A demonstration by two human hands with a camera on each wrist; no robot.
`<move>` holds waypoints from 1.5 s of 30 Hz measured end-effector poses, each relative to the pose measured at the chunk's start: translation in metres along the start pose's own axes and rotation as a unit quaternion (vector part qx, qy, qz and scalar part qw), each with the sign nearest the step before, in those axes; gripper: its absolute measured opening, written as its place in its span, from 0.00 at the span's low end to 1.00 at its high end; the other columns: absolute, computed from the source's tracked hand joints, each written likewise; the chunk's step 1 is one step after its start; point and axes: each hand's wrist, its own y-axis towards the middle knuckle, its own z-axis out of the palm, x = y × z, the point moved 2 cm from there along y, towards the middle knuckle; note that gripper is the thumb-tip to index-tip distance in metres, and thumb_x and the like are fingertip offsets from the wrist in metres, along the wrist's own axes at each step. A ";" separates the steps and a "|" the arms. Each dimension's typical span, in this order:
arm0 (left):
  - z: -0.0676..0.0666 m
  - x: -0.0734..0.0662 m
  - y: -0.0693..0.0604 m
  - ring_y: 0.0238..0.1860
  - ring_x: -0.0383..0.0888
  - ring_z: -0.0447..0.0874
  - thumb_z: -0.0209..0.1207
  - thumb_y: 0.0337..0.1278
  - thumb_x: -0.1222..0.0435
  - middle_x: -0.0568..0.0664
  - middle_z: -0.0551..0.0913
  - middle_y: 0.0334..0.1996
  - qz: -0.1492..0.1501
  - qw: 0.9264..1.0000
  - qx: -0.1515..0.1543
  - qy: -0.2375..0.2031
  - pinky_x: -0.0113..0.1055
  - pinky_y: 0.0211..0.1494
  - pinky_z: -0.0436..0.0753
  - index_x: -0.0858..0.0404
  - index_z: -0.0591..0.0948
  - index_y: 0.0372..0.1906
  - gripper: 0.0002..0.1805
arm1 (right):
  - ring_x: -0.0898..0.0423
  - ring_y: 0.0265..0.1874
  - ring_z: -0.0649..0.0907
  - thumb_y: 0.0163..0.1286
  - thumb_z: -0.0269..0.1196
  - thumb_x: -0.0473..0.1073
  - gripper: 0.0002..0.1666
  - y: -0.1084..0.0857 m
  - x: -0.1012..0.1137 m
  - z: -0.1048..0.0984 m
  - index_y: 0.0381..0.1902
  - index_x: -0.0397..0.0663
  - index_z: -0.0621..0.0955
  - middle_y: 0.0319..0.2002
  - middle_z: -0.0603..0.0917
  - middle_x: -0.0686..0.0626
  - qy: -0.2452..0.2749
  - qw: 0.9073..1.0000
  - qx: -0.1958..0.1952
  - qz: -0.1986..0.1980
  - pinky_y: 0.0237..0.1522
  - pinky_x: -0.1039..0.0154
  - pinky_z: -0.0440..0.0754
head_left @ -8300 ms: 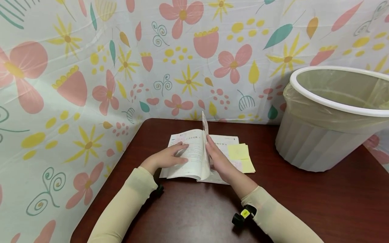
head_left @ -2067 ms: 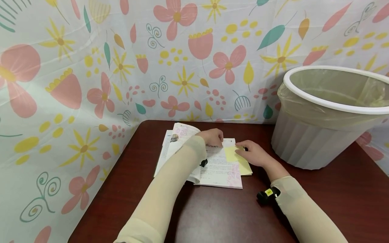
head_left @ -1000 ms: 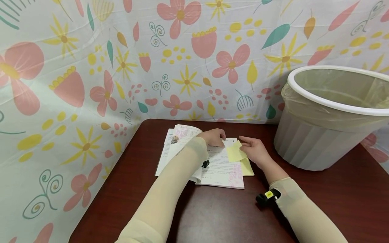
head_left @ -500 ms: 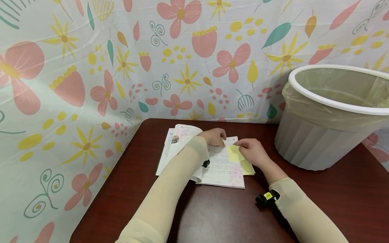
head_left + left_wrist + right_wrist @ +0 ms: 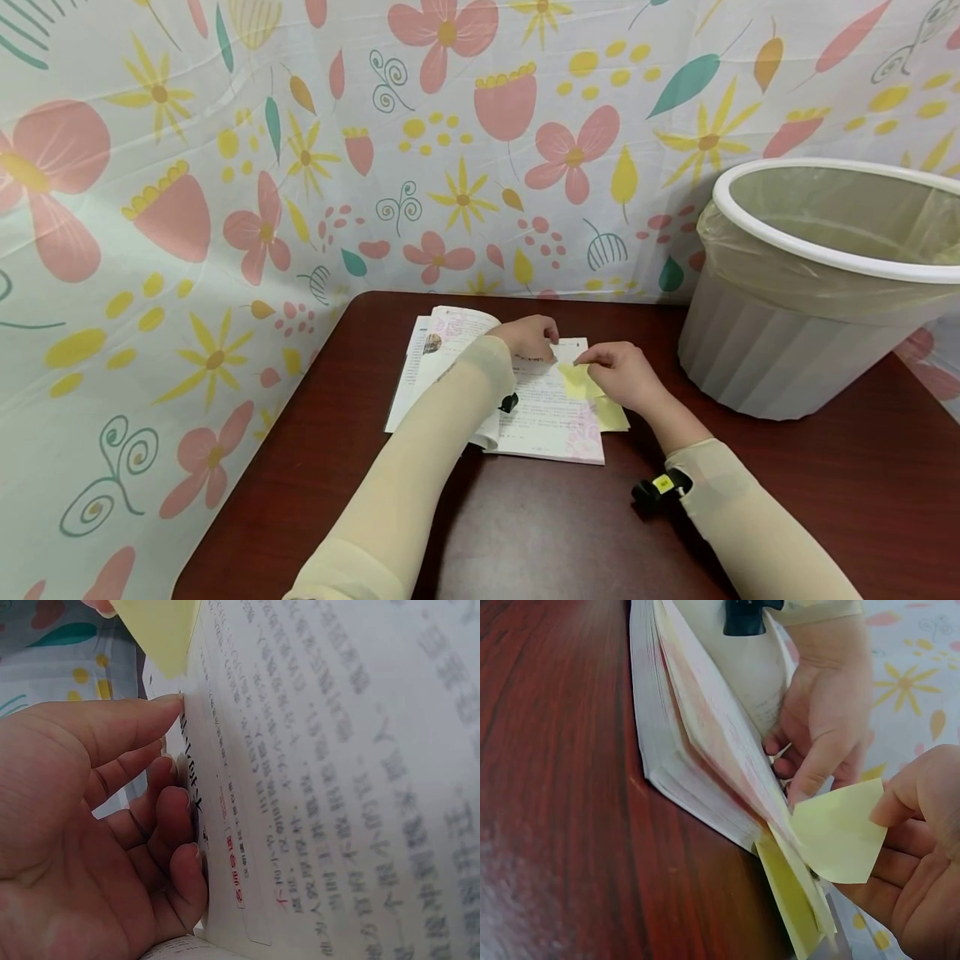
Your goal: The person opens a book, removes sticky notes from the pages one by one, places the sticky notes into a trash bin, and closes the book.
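Note:
An open book (image 5: 540, 429) lies on the table with printed pages showing. My left hand (image 5: 531, 337) reaches over it, its thumb and bent fingertips resting on the upper part of the right-hand page; in the left wrist view the hand (image 5: 90, 825) has nothing between thumb and fingers. My right hand (image 5: 622, 377) pinches the edge of a yellow sticky note (image 5: 577, 384). In the right wrist view this sticky note (image 5: 844, 832) bends up from the page, one side near the left thumb. More yellow paper (image 5: 611, 414) sticks out past the book's right edge.
A grey ribbed trash bin (image 5: 750, 350) with a white rim and plastic liner stands right of the book. Dark reddish wooden table (image 5: 525, 533) runs beneath everything. Behind hangs a floral cloth (image 5: 465, 242).
Since the earliest frame, a page has been turned and my left hand has crossed to the right-hand page. My right hand has moved to the sticky note, lately shifting its grip toward the upper edge.

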 end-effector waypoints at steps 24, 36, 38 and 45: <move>-0.001 0.000 -0.005 0.50 0.41 0.76 0.69 0.60 0.56 0.41 0.79 0.56 0.013 1.000 -0.004 -0.004 0.39 0.56 0.77 0.50 0.80 0.51 0.16 | 0.56 0.40 0.85 0.67 0.58 0.30 0.15 -0.006 0.016 -0.002 0.40 0.43 0.91 0.37 0.92 0.48 0.042 0.998 0.025 -0.043 0.42 0.65 0.81; 0.001 0.002 0.001 0.49 0.41 0.77 0.69 0.61 0.58 0.42 0.79 0.56 0.014 1.000 -0.002 -0.011 0.38 0.53 0.78 0.49 0.80 0.49 0.15 | 0.58 0.35 0.83 0.67 0.58 0.30 0.13 -0.010 0.028 0.001 0.40 0.40 0.89 0.31 0.91 0.50 0.060 0.995 0.044 -0.069 0.41 0.64 0.80; 0.002 0.002 0.001 0.49 0.41 0.77 0.69 0.61 0.58 0.42 0.79 0.55 0.015 1.000 -0.001 -0.012 0.38 0.53 0.78 0.50 0.79 0.49 0.14 | 0.60 0.34 0.83 0.67 0.58 0.30 0.14 -0.012 0.030 0.002 0.40 0.41 0.89 0.31 0.91 0.50 0.062 0.994 0.050 -0.080 0.40 0.64 0.80; 0.001 0.000 -0.002 0.48 0.42 0.77 0.68 0.62 0.60 0.44 0.79 0.56 0.020 1.000 -0.005 -0.015 0.37 0.53 0.78 0.52 0.80 0.50 0.14 | 0.61 0.34 0.83 0.67 0.57 0.29 0.13 -0.015 0.036 0.005 0.39 0.42 0.89 0.30 0.90 0.50 0.074 0.989 0.071 -0.102 0.42 0.64 0.81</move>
